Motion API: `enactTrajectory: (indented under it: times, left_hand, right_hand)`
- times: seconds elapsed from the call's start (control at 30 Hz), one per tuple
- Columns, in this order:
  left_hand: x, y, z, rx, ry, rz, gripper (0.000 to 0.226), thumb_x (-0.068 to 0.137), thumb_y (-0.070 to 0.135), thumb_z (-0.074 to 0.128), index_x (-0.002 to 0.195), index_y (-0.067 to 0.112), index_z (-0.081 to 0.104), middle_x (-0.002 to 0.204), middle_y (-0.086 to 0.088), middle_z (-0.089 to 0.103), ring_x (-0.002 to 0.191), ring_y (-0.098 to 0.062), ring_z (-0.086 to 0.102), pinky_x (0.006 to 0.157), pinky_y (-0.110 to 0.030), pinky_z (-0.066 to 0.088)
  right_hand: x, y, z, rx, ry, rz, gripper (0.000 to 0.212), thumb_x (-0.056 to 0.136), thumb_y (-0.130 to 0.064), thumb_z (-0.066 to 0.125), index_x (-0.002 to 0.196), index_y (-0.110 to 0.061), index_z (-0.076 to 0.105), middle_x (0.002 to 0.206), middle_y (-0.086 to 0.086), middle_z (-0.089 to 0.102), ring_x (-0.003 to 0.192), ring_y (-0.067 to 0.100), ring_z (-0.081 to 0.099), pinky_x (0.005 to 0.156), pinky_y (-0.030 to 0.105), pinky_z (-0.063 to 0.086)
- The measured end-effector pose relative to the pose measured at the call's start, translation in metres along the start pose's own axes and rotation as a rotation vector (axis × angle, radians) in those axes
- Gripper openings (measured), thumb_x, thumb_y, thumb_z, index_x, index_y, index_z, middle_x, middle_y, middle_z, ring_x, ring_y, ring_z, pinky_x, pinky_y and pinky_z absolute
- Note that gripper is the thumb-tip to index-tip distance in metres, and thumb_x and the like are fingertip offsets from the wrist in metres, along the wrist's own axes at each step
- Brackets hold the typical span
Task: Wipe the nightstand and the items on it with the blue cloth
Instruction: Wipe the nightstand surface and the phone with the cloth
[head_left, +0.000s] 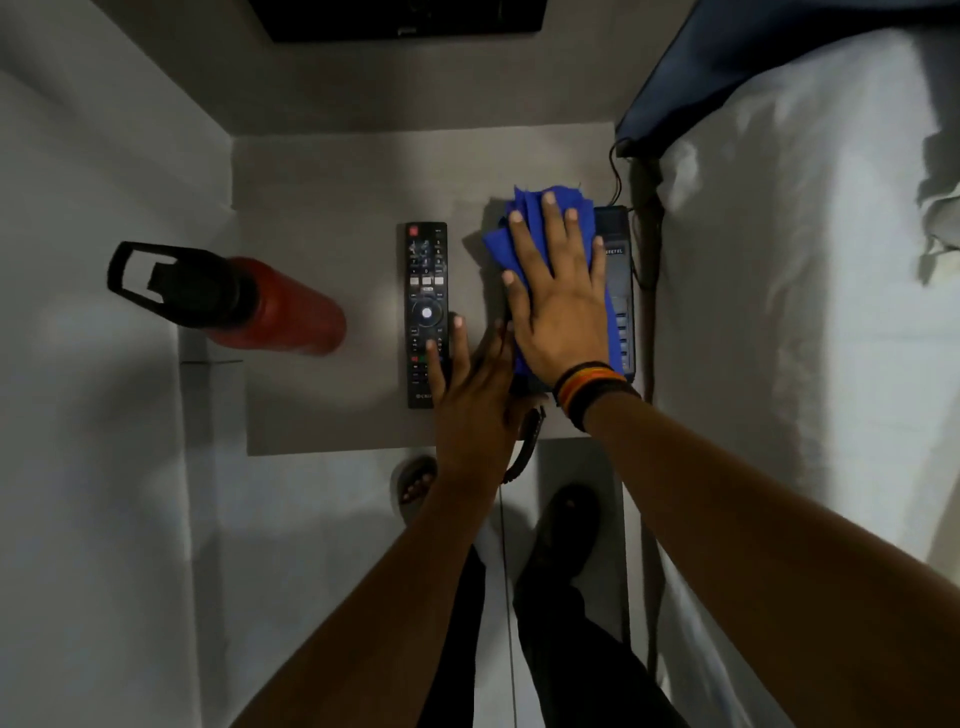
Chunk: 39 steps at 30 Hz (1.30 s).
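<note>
A dim bedroom corner seen from above, with the white bed filling the right side and the grey nightstand worktop wedged between it and the wall. On the worktop's left stands a red bottle with a black cap, well apart from everything else. In the middle lies a long black remote, pointing away from the person. At the right edge, just beside the bed, sits a dark phone base with a black cord running off its far end. And there is the blue cloth, bunched up over the left part of that phone base and spilling onto the worktop. The right hand lies flat on top of it, fingers spread and extended, pressing down; cloth pokes out past the fingertips and along the thumb side. The left hand rests low beside the remote, fingers loosely spread, fingertips touching the remote's near right edge, gripping nothing. Striped bands circle the right wrist.
</note>
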<state>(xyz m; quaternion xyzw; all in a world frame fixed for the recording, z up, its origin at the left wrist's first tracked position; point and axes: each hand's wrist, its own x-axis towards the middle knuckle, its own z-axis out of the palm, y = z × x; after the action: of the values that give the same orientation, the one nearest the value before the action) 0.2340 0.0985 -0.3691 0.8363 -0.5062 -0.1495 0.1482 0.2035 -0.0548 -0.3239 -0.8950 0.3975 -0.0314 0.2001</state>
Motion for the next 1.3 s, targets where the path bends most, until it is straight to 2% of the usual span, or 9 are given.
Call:
enactTrajectory:
  times: [0.2,0.37,0.47,0.57,0.67,0.73,0.8,1.13,1.3]
  left_hand:
    - [-0.002,-0.001,-0.01,-0.003,-0.029,-0.009,0.067,0.095,0.033,0.059,0.159,0.023,0.042,0.17,0.002,0.036,0.162,-0.04,0.0,0.127,-0.07,-0.002]
    - [0.001,-0.002,-0.017,0.073,-0.099,-0.038,0.085,0.096,0.067,0.045,0.165,0.021,0.025,0.174,0.002,0.022,0.162,-0.04,0.0,0.126,-0.066,-0.01]
    - [0.004,0.0,-0.02,0.109,-0.113,-0.024,0.092,0.093,0.078,0.032,0.165,0.021,0.024,0.174,0.0,0.023,0.162,-0.04,-0.001,0.126,-0.067,-0.009]
    - [0.005,0.001,-0.022,0.145,-0.106,-0.024,0.091,0.094,0.077,0.031,0.165,0.021,0.025,0.174,0.0,0.025,0.162,-0.041,0.0,0.125,-0.068,-0.007]
    - [0.004,0.002,-0.021,0.109,-0.091,-0.026,0.092,0.094,0.077,0.025,0.164,0.019,0.03,0.172,-0.002,0.031,0.162,-0.04,0.003,0.125,-0.065,-0.011]
    - [0.003,0.002,-0.019,0.093,-0.069,-0.004,0.086,0.097,0.073,0.032,0.162,0.016,0.037,0.169,-0.003,0.037,0.162,-0.041,0.008,0.127,-0.065,-0.008]
    - [0.003,0.001,-0.017,0.096,-0.039,0.019,0.082,0.099,0.069,0.041,0.16,0.015,0.041,0.168,-0.003,0.04,0.161,-0.042,0.012,0.128,-0.064,-0.007]
    - [0.006,0.002,-0.022,0.228,-0.116,-0.005,0.095,0.094,0.077,0.04,0.167,0.019,0.024,0.176,0.0,0.018,0.162,-0.04,0.006,0.124,-0.067,-0.009]
    - [0.007,0.002,-0.026,0.218,-0.147,0.001,0.094,0.094,0.078,0.043,0.166,0.019,0.027,0.175,-0.001,0.023,0.163,-0.039,0.004,0.125,-0.066,-0.01]
  right_hand:
    - [-0.1,0.028,0.004,0.079,-0.1,-0.134,0.079,0.089,0.003,0.055,0.156,-0.028,0.026,0.167,0.003,0.01,0.153,0.025,0.002,0.121,0.054,0.01]
    - [-0.181,0.053,-0.004,0.065,-0.26,-0.134,0.098,0.063,0.025,0.064,0.145,-0.027,0.046,0.163,-0.012,0.007,0.142,0.033,0.039,0.1,0.049,0.053]
    - [-0.187,0.055,-0.032,0.151,-0.169,0.021,0.101,0.074,0.019,0.061,0.152,-0.036,0.029,0.165,-0.01,0.007,0.122,0.029,0.062,0.084,0.034,0.062]
    - [-0.127,0.037,-0.075,0.359,0.057,0.166,0.101,0.084,0.016,0.052,0.156,-0.042,0.012,0.166,-0.003,0.02,0.137,0.024,0.047,0.107,0.04,0.047]
    - [-0.037,0.029,-0.088,0.474,0.109,0.214,0.091,0.093,0.002,0.049,0.157,-0.04,0.0,0.15,-0.001,0.043,0.105,0.008,0.062,0.097,0.018,0.046]
    - [0.014,0.036,-0.075,0.388,-0.025,0.182,0.088,0.089,0.003,0.049,0.159,-0.027,0.007,0.159,0.002,0.033,0.131,0.024,0.052,0.11,0.032,0.043]
    - [0.035,0.043,-0.055,0.186,-0.166,0.146,0.081,0.085,0.006,0.05,0.158,-0.014,0.021,0.166,0.01,0.018,0.153,0.035,0.014,0.123,0.05,0.02]
    - [-0.093,0.045,-0.027,0.097,-0.228,0.099,0.096,0.081,0.016,0.05,0.159,-0.025,0.012,0.168,-0.002,-0.003,0.153,0.022,-0.014,0.123,0.045,-0.007]
    - [-0.138,0.039,-0.022,0.122,-0.267,0.155,0.095,0.082,0.022,0.043,0.158,-0.025,0.012,0.164,-0.009,-0.008,0.152,0.018,-0.014,0.125,0.048,0.004]
